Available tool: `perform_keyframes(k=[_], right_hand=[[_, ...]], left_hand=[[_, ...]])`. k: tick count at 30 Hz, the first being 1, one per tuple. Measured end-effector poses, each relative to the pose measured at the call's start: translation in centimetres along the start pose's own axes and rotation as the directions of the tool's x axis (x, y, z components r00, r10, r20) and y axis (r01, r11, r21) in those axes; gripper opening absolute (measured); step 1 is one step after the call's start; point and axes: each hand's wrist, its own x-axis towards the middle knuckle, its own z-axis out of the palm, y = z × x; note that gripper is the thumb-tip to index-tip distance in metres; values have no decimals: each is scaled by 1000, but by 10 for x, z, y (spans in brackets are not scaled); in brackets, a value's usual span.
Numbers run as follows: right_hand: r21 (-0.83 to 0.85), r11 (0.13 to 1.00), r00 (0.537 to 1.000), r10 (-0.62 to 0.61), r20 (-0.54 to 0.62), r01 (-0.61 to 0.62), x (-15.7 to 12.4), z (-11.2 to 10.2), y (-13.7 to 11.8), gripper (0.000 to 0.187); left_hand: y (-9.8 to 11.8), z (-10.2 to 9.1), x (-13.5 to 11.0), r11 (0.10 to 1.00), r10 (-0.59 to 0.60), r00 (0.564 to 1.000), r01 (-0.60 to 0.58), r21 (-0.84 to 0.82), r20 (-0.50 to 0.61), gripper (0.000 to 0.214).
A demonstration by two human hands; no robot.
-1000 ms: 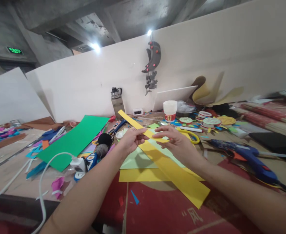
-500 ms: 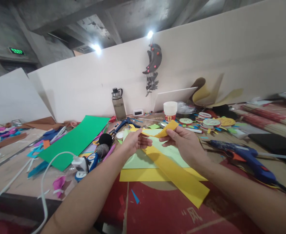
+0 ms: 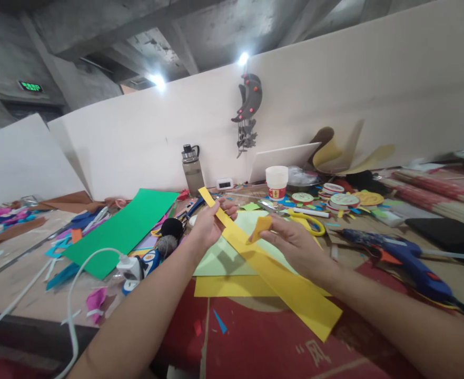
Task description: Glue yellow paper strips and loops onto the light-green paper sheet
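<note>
A long yellow strip [image 3: 290, 289], felt-like, slants from the upper left down over the table's front area. My left hand [image 3: 213, 225] is closed around its narrow upper part, whose end sticks out above the fingers. Between the thumb and fingers of my right hand [image 3: 290, 239] is a small yellow piece [image 3: 260, 227], held just above the strip. Scissors with yellow handles [image 3: 313, 223] lie right behind the right hand. Under both hands is a pale green sheet [image 3: 211, 261], with a yellow sheet [image 3: 224, 286] beneath it.
A blue glue gun [image 3: 409, 260] lies at the right. Toward the back stand a water bottle [image 3: 193, 171] and a white cup [image 3: 277, 181]. A green sheet [image 3: 125, 231] and a white charger with cable [image 3: 129, 267] are at the left. Yarn balls [image 3: 171, 227] sit near my left forearm.
My hands were together on a yellow piece above the sheets. Now the left grips the long strip, and the right holds a small piece slightly lower. The yellow scissors handles have come into view.
</note>
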Motion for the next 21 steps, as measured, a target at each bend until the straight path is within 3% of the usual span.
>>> perform_keyframes(k=[3, 8, 15, 18, 21], right_hand=[[266, 964, 998, 41, -52, -26, 2, 2, -2, 25], [558, 822, 989, 148, -14, -115, 8, 7, -1, 23], [632, 741, 958, 285, 10, -227, 11, 7, 4, 27], [643, 730, 954, 299, 5, -232, 11, 6, 2, 30], [597, 776, 950, 303, -70, -204, 12, 5, 3, 29]], left_hand=[[5, 1, -1, 996, 33, 998, -29, -82, 48, 18], [5, 8, -9, 998, -50, 981, 58, -38, 187, 56], [-2, 11, -14, 993, -119, 949, 119, 18, 293, 43], [-4, 12, -14, 995, -102, 959, 99, 25, 263, 39], [-7, 9, -11, 992, -116, 978, 107, 62, 175, 41]])
